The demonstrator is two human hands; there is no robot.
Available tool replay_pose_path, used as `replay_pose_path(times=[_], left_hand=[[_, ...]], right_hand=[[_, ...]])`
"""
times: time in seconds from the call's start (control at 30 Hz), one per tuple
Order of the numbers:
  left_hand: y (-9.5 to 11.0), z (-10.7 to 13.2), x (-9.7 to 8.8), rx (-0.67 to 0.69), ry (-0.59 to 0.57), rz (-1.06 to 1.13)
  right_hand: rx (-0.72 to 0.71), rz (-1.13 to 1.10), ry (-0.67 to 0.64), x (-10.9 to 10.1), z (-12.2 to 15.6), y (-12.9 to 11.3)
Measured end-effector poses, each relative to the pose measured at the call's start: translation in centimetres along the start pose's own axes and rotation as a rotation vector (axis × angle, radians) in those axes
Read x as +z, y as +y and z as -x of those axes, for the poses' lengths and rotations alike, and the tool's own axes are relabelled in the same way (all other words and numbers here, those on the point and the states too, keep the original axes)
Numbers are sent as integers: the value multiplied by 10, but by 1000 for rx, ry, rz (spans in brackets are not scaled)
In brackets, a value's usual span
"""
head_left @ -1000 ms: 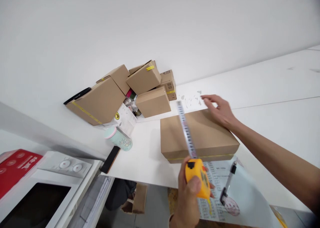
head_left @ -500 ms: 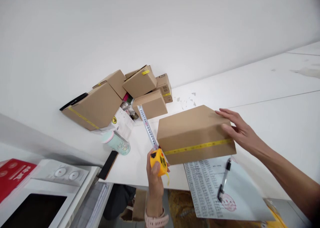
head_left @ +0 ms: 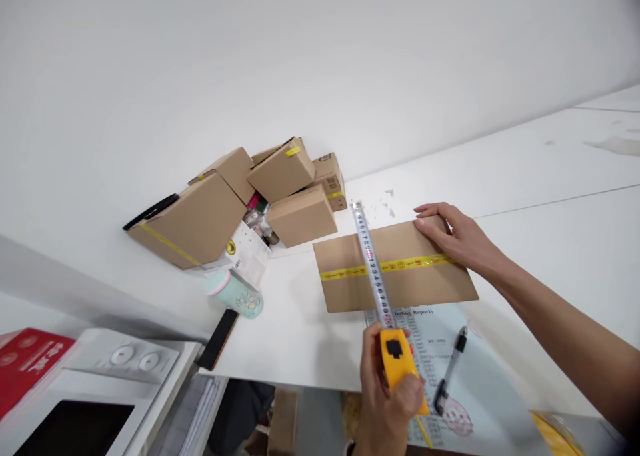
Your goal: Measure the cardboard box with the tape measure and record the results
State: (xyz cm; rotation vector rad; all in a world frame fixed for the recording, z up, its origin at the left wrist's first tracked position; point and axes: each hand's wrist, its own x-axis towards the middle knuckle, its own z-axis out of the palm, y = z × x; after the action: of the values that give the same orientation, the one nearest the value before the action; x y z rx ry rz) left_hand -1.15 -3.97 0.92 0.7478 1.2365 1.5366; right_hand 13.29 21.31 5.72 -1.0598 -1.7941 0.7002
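Tape blade drawn out across a box; measuring looks under way.
The left hand (head_left: 383, 409) is closed around the yellow tape measure (head_left: 404, 366), its blade (head_left: 372, 269) passing beyond the upper edge of the cardboard box (head_left: 345, 293). The right hand (head_left: 457, 239) clamps the box's upper right corner, above the bench (head_left: 290, 336); contact there is unclear. Aligning the blade and noting a reading seem left; the pen (head_left: 451, 371) lies unheld on the printed sheet (head_left: 493, 389).
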Motion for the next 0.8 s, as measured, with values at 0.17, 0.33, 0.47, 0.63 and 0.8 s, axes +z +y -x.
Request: replay_pose_path(times=[0.17,0.33,0.47,0.63,0.8], left_hand=[[-21,6,3,-84,-21,31],[-37,14,-4,-90,-30,13],[-48,15,-7,-65,-71,20],[-53,12,-6,-73,-112,72],[-55,11,-5,-94,-63,63]], right_hand=[[-293,125,-35,1,-3,-7],[-460,422,-35,8,-4,-4],[-575,581,-28,12,-3,-1],[-651,710,-42,11,-1,-6],[-660,766,-93,11,-4,-11]])
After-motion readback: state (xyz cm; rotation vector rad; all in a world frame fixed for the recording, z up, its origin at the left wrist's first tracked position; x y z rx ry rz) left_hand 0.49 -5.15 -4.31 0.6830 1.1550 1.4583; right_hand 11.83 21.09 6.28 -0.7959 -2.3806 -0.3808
